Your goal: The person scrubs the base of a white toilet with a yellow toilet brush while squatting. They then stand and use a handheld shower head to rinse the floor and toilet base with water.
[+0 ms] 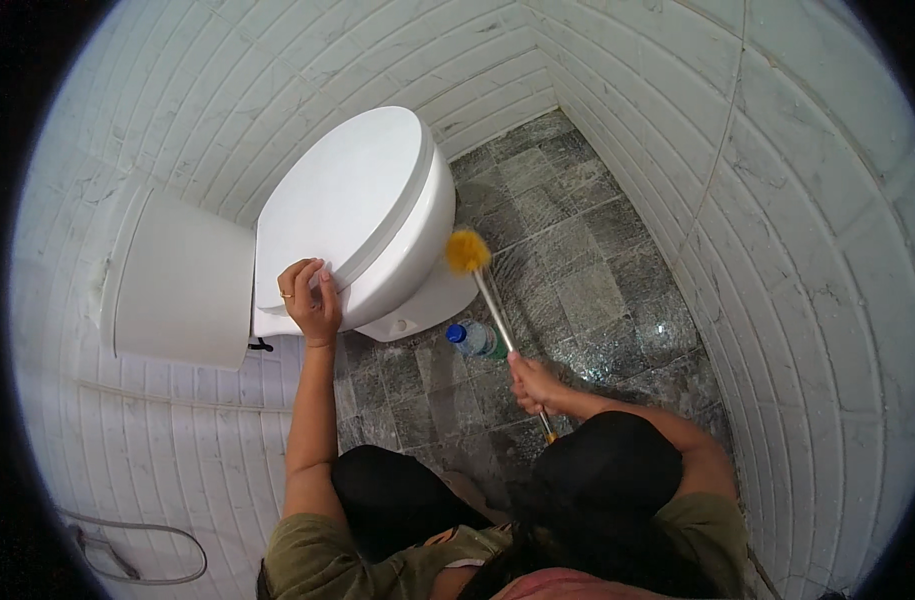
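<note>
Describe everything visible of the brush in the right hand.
The brush has a rounded, bushy yellow bristle head and a straight, slim, silvery handle that looks metallic, with a yellow piece at its lower end. The right hand grips the handle toward that end. The brush slants away from the person and slightly left, its head beside the white toilet; whether bristles touch the toilet is unclear.

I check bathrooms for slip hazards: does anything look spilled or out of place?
Yes: the grey floor looks wet, with shiny patches to the right of the brush, though I can't tell whether anything spilled. Nothing else stands out.
</note>
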